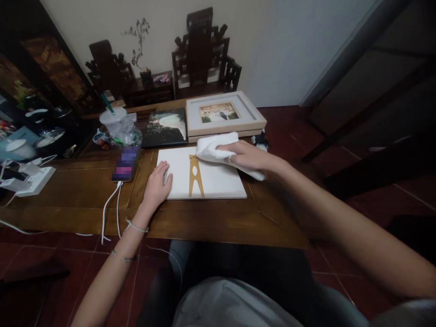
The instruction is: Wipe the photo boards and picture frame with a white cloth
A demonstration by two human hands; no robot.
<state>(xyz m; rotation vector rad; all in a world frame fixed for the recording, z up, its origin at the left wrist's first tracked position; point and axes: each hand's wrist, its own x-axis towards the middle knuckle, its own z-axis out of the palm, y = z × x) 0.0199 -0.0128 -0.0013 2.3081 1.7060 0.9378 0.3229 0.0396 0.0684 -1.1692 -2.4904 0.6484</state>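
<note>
A flat white board (220, 186) lies on the wooden table, with a tan A-shaped piece (195, 177) on it that has an oval hole; it looks like the back of a picture frame with its stand. My left hand (158, 184) rests on the board's left edge, fingers stretched out and nothing gripped. Bunched in my right hand (247, 154) is a white cloth (214, 146), pressed against the upper right of the board. Part of the cloth hangs down over the right side. The cloth and hand hide the board's top right corner.
Behind the board are a light-framed picture (252, 113) and a dark photo panel (163, 129). A phone (126, 163) with white cables, a lidded cup (114, 116) in crumpled plastic and a power strip (37, 180) stand leftward on the table (204, 222). Carved chairs (200, 54) stand by the wall.
</note>
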